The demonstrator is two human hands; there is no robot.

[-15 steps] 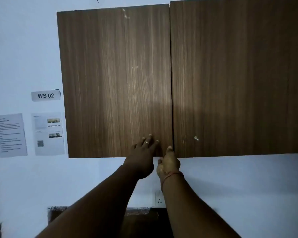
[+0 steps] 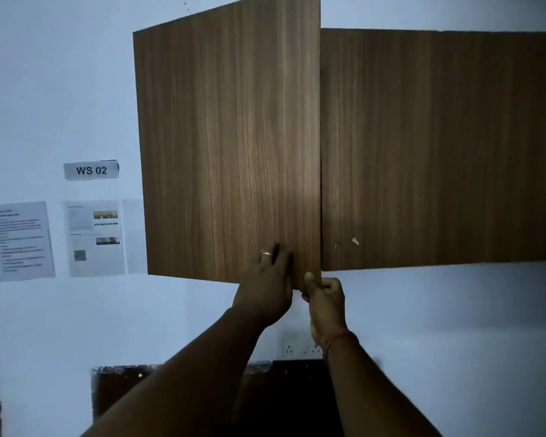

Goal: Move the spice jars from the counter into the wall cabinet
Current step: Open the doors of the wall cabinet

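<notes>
Overhead, both hands (image 2: 297,288) hold the upright left door (image 2: 227,146), angled outward.

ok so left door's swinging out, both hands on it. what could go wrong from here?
Left door is swinging toward the head camera; its free edge could hit the person. The right hand pinches the bottom corner beside the closed right door, a possible pinch point. The left hand lies flat on the face, adding little control.

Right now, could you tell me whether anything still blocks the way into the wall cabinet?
Yes. The left door is only partly swung out, gripped at its lower corner by the right hand, left hand on its face. The right door is shut. No jars are in view.
</notes>
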